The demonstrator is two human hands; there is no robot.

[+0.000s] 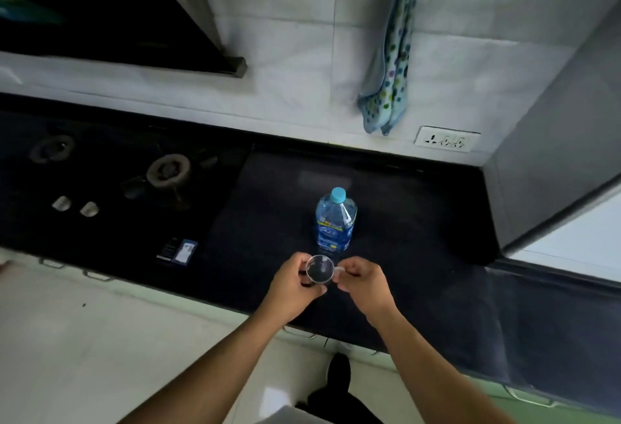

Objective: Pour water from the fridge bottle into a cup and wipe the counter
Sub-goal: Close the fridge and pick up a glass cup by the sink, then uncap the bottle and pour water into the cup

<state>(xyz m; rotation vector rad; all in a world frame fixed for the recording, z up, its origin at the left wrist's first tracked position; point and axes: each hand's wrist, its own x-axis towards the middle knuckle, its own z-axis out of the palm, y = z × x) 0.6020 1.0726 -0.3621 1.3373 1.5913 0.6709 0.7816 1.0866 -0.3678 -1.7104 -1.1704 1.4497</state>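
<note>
Forearms (215, 366) come up from the bottom of my view and meet at the front edge of the bench (420, 222), both busy with the clear cup (320, 269). The left hand (295, 284) has its fingers curled round the cup's body, and the right hand (364, 284) pinches the little see-through handle (339, 269). So both are gripping the same thing. My guess is that's just to set it down square and steady before any pouring (can't tell from up here whether the base is touching the bench or a hair above it). The cup looks empty to me.

Just behind the cup, close but not touching, stands the bottle (334, 222). It's upright, the light blue cap (338, 195) is on and there's plenty of water in it. Neither hand is on it. Parking it right there makes sense: once a hand lets go of the cup it's a short reach forward, and the cap has to come off first.

For the wiping part, a spotted cloth (391, 64) hangs on the wall well beyond the bottle, out of reach of either hand as they are. The stove (168, 170) sits off to the left and the fridge (544, 121) to the right, so the pouring spot is the dark stretch of bench between them.
</note>
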